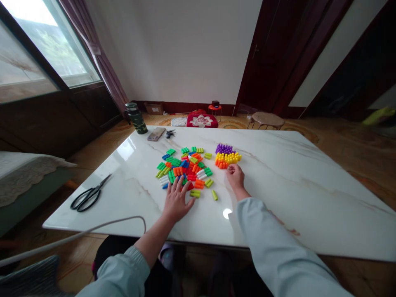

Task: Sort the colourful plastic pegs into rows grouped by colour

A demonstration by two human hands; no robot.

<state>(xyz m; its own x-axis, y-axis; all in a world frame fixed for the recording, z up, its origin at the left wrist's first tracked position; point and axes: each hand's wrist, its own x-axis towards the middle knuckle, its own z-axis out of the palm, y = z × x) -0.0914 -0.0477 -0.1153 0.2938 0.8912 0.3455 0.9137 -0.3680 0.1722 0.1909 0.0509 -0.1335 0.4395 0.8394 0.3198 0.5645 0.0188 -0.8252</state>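
A mixed pile of small plastic pegs (177, 162) in green, orange, red, blue, white and lime lies on the table, many of them side by side in short strips. My left hand (177, 199) rests with its fingers spread at the near edge of this pile. To the right, pegs stand sorted in rows by colour: purple pegs (224, 148) at the back, yellow pegs (228, 158) in the middle, orange pegs (220, 164) in front. At the right end of the orange row, my right hand (236, 175) has its fingers pinched; what they hold, if anything, is hidden. One lime peg (214, 195) lies apart between my hands.
Black-handled scissors (89, 195) lie on the left of the marble-patterned table (297, 177). Along its far left side are a camouflage flask (136, 119), a phone (156, 134) and keys (170, 133). A pale cable (93, 229) crosses the near left edge. Beyond stands a round stool (266, 119).
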